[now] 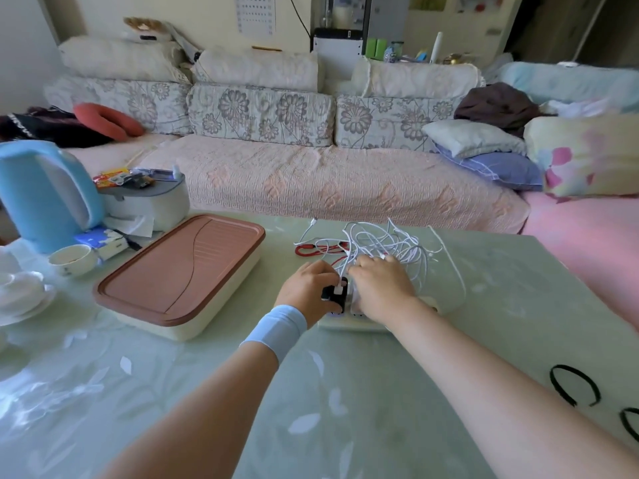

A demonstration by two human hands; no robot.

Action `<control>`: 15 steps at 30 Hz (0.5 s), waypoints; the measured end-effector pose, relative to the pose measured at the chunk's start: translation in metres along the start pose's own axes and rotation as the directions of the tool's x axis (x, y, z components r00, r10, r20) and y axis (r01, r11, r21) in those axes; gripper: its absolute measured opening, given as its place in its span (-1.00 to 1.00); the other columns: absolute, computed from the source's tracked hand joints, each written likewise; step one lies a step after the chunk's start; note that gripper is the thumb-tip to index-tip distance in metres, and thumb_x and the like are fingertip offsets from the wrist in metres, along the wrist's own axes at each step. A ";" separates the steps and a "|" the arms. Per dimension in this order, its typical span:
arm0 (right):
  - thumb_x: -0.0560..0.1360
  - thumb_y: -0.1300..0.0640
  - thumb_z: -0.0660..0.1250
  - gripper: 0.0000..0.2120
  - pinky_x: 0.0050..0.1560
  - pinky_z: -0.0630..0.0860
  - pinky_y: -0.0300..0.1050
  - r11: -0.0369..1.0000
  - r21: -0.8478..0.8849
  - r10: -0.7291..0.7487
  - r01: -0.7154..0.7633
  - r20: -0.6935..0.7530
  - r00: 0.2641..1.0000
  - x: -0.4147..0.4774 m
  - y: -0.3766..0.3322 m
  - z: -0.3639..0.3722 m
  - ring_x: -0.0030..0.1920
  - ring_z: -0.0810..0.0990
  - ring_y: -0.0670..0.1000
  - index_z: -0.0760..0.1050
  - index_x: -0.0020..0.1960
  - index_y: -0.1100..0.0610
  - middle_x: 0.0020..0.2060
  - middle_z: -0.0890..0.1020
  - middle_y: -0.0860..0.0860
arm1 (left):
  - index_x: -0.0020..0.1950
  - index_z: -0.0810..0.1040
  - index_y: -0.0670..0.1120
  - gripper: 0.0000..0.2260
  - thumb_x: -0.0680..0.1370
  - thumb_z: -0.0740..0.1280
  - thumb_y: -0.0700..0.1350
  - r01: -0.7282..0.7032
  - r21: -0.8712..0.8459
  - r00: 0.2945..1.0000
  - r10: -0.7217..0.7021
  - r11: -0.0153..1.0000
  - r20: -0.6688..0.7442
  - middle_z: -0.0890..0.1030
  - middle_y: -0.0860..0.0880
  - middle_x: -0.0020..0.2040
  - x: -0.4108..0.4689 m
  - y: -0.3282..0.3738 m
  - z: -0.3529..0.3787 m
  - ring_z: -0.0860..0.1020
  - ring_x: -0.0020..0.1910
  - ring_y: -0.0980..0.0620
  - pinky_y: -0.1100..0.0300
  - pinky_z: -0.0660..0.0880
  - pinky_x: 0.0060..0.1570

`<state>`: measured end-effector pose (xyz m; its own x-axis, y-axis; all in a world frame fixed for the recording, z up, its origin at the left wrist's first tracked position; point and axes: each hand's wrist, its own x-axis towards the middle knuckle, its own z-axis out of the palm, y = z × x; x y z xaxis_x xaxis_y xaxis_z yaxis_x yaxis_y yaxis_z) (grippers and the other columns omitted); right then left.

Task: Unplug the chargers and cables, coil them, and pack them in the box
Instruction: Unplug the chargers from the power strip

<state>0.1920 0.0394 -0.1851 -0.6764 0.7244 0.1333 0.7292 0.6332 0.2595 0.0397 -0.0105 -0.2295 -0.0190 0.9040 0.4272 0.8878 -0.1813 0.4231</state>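
A white power strip lies on the pale green table, with chargers plugged into it. My left hand grips a black charger standing in the strip. Just to its right, my right hand is curled over a white charger that it mostly hides. Behind both hands lies a tangle of white cables with a red cable running out to the left. The cream box with a reddish-brown lid sits shut to the left of the strip.
At the table's left stand a blue kettle, a white pot, a small cup and stacked white dishes. Black hair ties lie at the near right. A sofa runs behind the table.
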 end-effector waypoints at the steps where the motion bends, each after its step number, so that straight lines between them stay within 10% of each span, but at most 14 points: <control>1: 0.37 0.12 0.41 -0.72 0.18 0.35 0.03 1.000 0.016 0.002 -0.002 -0.030 1.000 0.001 0.001 0.005 0.06 0.57 0.09 0.53 0.08 0.00 0.07 0.55 0.00 | -0.10 0.68 -0.06 -0.69 0.21 0.62 -0.08 0.006 -0.005 1.000 -0.006 1.000 -0.004 0.58 0.04 -0.02 0.000 -0.002 0.001 0.50 -0.04 -0.06 0.14 0.49 -0.13; 15: 0.34 -0.03 0.50 -0.61 0.14 0.29 -0.01 0.998 0.058 0.025 -0.018 -0.117 0.993 -0.005 0.002 0.013 0.03 0.59 0.07 0.52 0.14 -0.04 0.05 0.54 -0.03 | 0.19 0.54 -0.12 -0.57 0.39 0.51 0.00 0.017 0.324 0.952 -0.115 0.946 0.285 0.42 -0.02 0.21 0.017 0.024 -0.011 0.41 0.22 -0.02 0.07 0.50 0.03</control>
<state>0.1982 0.0407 -0.1977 -0.6655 0.7032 0.2503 0.7462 0.6346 0.2012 0.0554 -0.0036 -0.2029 0.0112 0.9915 0.1300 0.9884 -0.0306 0.1486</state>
